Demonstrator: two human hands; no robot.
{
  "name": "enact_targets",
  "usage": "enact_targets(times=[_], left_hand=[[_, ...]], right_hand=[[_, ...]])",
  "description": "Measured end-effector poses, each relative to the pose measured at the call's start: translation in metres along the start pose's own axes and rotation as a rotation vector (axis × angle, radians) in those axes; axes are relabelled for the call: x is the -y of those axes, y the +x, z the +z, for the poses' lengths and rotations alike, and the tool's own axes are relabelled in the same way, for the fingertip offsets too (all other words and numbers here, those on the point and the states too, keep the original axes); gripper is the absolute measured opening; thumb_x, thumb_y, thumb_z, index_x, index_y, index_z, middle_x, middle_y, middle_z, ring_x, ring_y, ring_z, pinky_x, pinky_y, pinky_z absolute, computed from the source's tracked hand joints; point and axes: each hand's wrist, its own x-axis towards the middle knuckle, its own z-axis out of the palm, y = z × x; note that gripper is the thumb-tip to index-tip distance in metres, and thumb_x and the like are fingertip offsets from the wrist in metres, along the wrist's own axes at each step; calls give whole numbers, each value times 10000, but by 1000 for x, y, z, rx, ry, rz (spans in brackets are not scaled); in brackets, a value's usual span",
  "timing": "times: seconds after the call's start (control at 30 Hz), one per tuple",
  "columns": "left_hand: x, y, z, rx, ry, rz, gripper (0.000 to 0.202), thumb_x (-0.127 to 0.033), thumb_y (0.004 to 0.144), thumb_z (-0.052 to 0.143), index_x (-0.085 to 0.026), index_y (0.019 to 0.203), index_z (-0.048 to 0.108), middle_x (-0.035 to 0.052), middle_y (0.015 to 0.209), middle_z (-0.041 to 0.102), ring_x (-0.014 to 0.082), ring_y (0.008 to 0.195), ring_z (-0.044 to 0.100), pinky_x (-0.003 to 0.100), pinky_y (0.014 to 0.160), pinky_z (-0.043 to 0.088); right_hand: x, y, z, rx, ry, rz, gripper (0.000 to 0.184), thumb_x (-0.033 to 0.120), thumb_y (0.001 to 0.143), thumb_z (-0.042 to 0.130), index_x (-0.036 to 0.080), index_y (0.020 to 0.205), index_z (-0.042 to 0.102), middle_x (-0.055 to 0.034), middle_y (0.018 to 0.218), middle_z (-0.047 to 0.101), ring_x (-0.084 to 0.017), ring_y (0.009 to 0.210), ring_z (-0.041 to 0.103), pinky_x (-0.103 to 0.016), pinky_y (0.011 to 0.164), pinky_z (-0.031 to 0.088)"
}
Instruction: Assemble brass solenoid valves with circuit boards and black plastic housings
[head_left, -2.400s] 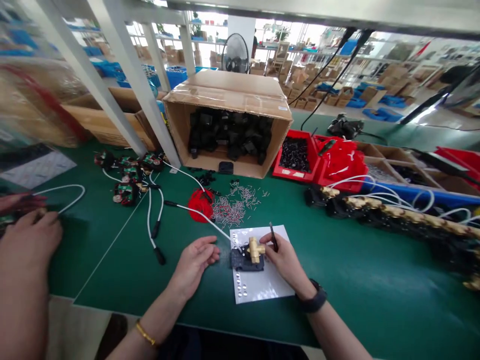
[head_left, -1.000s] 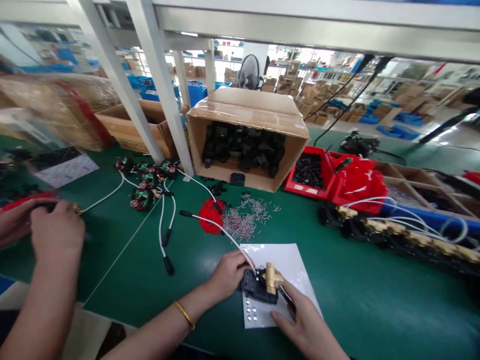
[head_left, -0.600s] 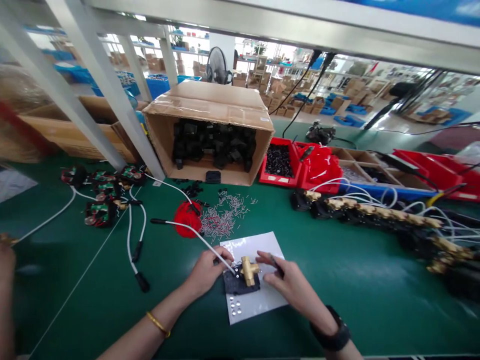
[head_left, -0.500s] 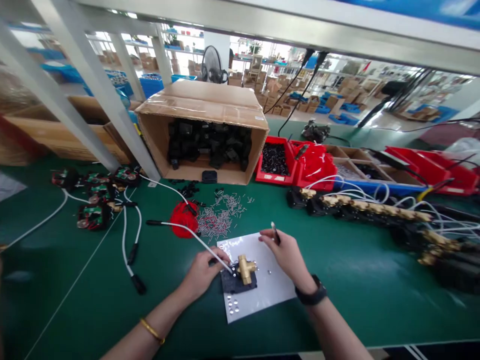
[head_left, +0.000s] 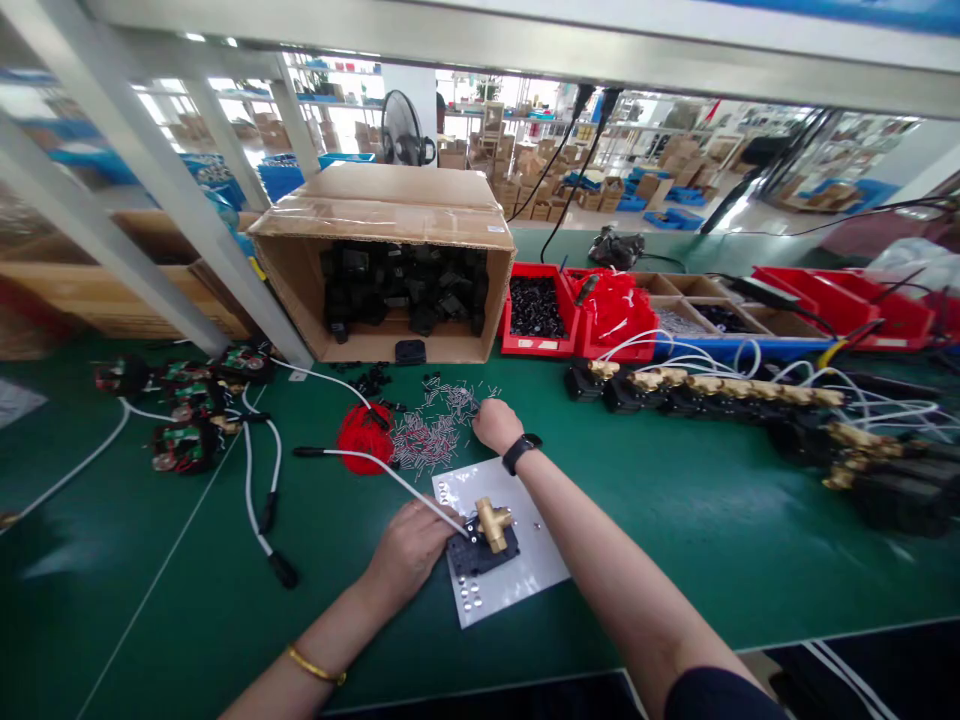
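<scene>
My left hand [head_left: 409, 548] is closed at the left side of a flat black housing [head_left: 480, 555], its fingers by the spot where a white cable [head_left: 405, 482] enters. On top of the housing sits a brass T-shaped valve body [head_left: 493, 525]. Under it lies a white sheet [head_left: 536, 565] with several small shiny round bits along its left side. My right hand [head_left: 499, 427], a dark watch on its wrist, is stretched forward to the right edge of a scattered heap of small metal pins or screws [head_left: 427, 437]. Its fingers are bent together; what they hold is hidden.
Behind the heap stands an open cardboard box [head_left: 382, 215] of black parts. Left of the heap lies a red coil [head_left: 364, 440]. Red bins [head_left: 540, 345] line the back. Brass valves with white cables [head_left: 720, 388] lie right, opened green-board units [head_left: 180, 445] left.
My right hand has moved forward and left, from above the white sheet to the metal pins. The pen-like tool seen in it before is no longer clearly visible. My left hand stays at the housing.
</scene>
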Motion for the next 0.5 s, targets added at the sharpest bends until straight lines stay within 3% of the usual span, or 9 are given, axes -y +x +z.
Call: enact_targets(times=[0.1,0.2,0.27,0.33,0.4,0.5], left_hand=[[-16,-11,-7,-42,85,-20,216,-231,820,565,-292,966,711,81,1004,703,264,951,605,375,891,397],[-37,-4,-37,-318,279,-63,175,-255,820,566,-257,928,703,69,905,706,236,829,609,333,808,414],[-43,20,-64,-501,436,-133,175,-278,839,529,-216,908,677,66,881,694,219,791,603,318,768,416],[-37,57,-87,-396,605,-233,198,-267,865,471,-200,881,656,58,866,686,206,779,600,308,728,412],[-21,96,-100,-300,628,-253,114,-230,819,551,-186,809,655,49,789,680,198,755,606,300,718,420],[8,138,-100,-185,633,-267,132,-283,816,600,-156,815,635,38,819,661,173,780,611,324,753,464]], right_hand=[[6,2,3,19,-1,1,162,206,858,571,92,949,641,-158,1010,640,-246,922,625,-357,765,489],[12,3,6,15,26,-19,202,281,882,567,109,980,609,-86,1010,629,-196,894,613,-379,781,500],[12,0,2,-6,64,-56,154,229,859,588,97,933,616,-102,981,631,-200,882,611,-353,770,490],[6,-9,-6,-45,119,-105,85,142,823,577,83,862,625,-134,920,641,-212,857,611,-314,741,468],[-7,-26,-17,-90,186,-154,87,108,804,537,96,830,620,-117,848,646,-195,798,605,-276,698,450],[-40,-69,-22,-139,312,-190,146,168,821,483,132,910,594,-41,786,633,-138,643,563,-232,589,433]])
